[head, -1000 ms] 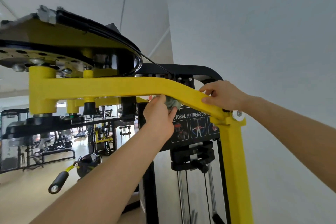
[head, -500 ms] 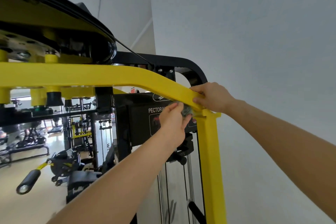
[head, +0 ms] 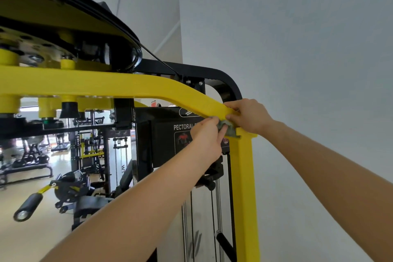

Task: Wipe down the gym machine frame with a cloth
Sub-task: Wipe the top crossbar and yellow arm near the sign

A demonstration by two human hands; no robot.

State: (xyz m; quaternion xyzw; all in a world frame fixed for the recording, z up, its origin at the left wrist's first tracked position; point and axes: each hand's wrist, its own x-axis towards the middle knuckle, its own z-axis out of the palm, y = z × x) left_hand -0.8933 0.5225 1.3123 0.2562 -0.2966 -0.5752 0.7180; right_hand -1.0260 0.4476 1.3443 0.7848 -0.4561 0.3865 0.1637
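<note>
Step in hand: wiping the underside of the yellow arm (head: 127, 85), at the far end where it bends down to meet the yellow post (head: 244, 176).
Cloth: a small grey-green cloth (head: 228, 128), bunched up and tucked into the inside corner under the arm, against the top of the post.
Left hand: the left hand (head: 207, 137) reaches up from below. Its fingers (head: 221, 134) pinch the cloth and press it up into the corner.
Right hand: the right hand (head: 248, 116) grips the arm just above the joint. Its fingers (head: 234, 105) curl over the top edge and the thumb sits on the near face, just beside the cloth. It looks like a steadying hold, not a wipe.
Nearby: the black placard (head: 163, 140) reading "PECTORAL" hangs close behind the left hand. The black top bar (head: 223, 77) curves over behind the joint, and the guide rods (head: 185, 229) run down below.
Progress, as a judgement: this stroke has reached the end of the arm. Whether the post has been wiped cannot be told from here.
Next move calls for: re-folding or turning the cloth in the left fingers, then working it round the joint and down the faces of the post. The right hand may need to let go and shift so that it does not cover the paint to be wiped.
Watch: the corner is tight, so the bunched cloth may skip the seam.
</note>
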